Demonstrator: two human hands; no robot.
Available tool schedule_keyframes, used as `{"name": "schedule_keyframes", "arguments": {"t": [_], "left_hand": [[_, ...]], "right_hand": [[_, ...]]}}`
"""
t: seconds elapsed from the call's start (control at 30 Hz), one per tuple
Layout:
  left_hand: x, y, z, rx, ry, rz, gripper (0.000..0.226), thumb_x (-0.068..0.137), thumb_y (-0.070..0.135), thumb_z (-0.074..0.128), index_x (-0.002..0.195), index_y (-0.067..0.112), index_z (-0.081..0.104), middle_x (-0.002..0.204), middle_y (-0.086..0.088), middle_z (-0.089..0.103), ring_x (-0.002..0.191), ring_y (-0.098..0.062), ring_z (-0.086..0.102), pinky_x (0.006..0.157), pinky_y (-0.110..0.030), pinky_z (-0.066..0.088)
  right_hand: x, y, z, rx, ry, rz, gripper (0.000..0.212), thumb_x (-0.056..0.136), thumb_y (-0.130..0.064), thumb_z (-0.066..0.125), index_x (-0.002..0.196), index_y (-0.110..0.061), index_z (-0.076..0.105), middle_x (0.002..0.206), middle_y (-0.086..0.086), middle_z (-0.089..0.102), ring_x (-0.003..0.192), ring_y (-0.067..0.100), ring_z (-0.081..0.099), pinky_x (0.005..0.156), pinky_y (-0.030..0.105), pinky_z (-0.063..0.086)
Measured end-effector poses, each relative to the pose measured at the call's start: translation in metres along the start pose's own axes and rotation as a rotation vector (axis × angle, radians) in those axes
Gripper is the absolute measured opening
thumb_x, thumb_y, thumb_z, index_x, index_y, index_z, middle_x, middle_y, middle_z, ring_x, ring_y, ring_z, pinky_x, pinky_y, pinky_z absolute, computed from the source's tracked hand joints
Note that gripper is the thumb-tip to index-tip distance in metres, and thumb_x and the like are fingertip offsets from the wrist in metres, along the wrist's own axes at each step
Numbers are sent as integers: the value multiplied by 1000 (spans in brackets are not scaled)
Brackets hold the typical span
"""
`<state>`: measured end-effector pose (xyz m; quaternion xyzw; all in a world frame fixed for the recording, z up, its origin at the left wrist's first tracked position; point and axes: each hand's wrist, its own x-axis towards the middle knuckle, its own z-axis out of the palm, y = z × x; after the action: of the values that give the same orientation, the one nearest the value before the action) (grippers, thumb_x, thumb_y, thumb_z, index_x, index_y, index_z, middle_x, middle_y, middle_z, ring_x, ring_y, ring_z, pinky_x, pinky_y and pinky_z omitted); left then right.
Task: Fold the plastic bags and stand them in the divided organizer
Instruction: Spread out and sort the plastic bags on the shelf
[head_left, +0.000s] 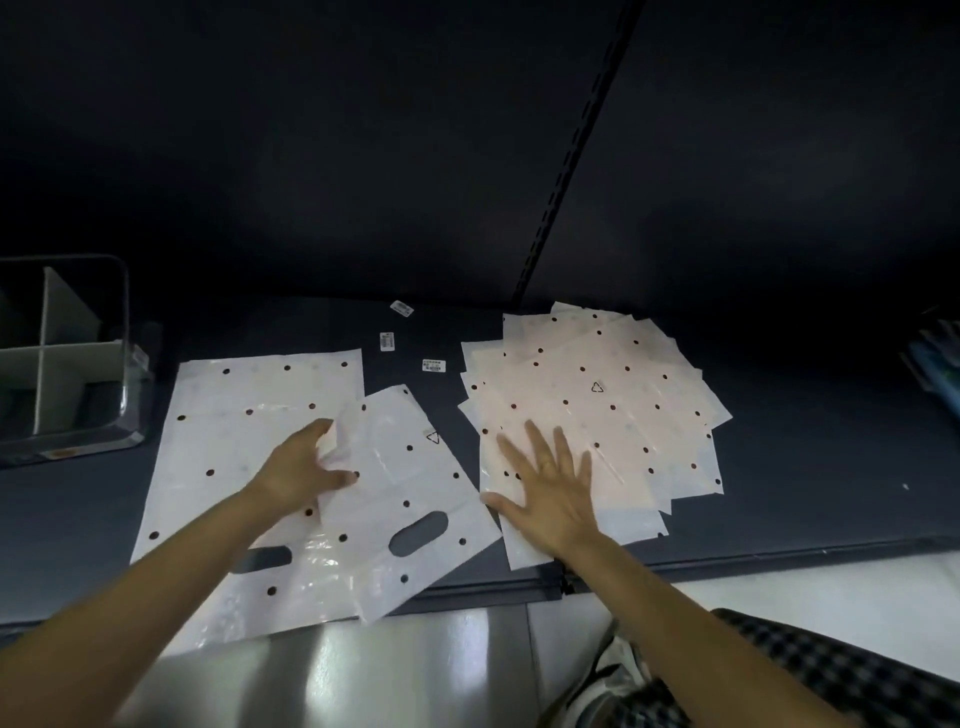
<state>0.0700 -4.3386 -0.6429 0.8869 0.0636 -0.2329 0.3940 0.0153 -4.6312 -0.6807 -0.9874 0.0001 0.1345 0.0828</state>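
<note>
On the dark bench (779, 467), our left hand (296, 475) pinches the edge of the small bag (410, 499) to start its fold, while our flat, open right hand (550, 488) steadies the stack (597, 400). Far left, the organizer (78, 358) waits.

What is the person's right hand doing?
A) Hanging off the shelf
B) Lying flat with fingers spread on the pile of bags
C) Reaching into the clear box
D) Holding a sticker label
B: the right hand lies flat, fingers spread, on the pile of bags, while the left hand pinches the smaller bag.
</note>
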Motion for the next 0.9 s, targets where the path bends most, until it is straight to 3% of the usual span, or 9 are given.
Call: {"name": "schedule_keyframes", "arguments": {"t": [0.1,0.27,0.33,0.4,0.47,0.53,0.67,0.77,0.9], "left_hand": [[17,6,7,-31,-18,-23,81,77,16,77,144,8,32,143,-12,43,129,-31,41,105,-37,36],[31,32,33,30,134,80,78,79,13,74,144,7,31,138,-16,49,120,-33,48,99,-33,37],[29,43,43,-5,241,156,76,80,9,72,144,14,31,128,-19,55,102,-30,54,87,-33,42],[22,47,52,5,400,273,77,79,7,73,144,17,32,134,-15,50,114,-31,49,95,-37,41],[13,43,62,180,518,458,71,78,13,75,140,13,42,141,-13,45,128,-36,41,106,-47,34],[2,30,74,425,420,561,57,85,32,65,137,18,47,149,-10,37,137,-36,32,113,-53,22],[-13,2,96,634,22,450,56,96,53,31,148,33,21,159,6,-2,146,-17,-9,116,-33,-9],[-20,6,96,403,-33,500,55,95,49,39,146,32,25,156,11,8,145,-11,-6,116,-27,-7],[-27,49,72,-468,-116,204,44,87,51,49,128,36,46,137,6,49,125,-9,48,100,-23,35]], "right_hand": [[1,27,14,-79,19,-23,69,73,-85,-6,135,-59,-21,153,-14,-26,141,23,-28,112,57,-15],[9,53,2,-84,9,-53,71,71,-86,-2,137,-61,-10,154,-14,-22,142,20,-25,111,53,-16],[11,56,-9,50,53,-15,74,73,-86,8,141,-56,14,157,-14,3,146,17,-6,117,47,-5],[14,61,-17,181,239,69,65,84,-73,29,140,-42,36,151,-9,31,141,17,21,116,37,13],[17,68,-19,140,336,158,59,92,-54,44,144,-30,34,149,-3,36,136,17,28,110,33,22],[18,75,-16,107,293,238,54,95,-42,47,144,-22,36,149,0,36,135,18,29,108,33,25],[21,77,-22,231,365,339,29,98,-25,47,114,-7,64,126,9,60,113,25,51,88,33,43],[21,63,-32,411,460,296,26,100,-22,42,106,-6,62,107,15,66,94,28,58,73,30,44],[8,14,-43,621,241,-8,38,102,-20,35,139,-24,40,111,-7,55,93,9,55,73,2,43]]}}
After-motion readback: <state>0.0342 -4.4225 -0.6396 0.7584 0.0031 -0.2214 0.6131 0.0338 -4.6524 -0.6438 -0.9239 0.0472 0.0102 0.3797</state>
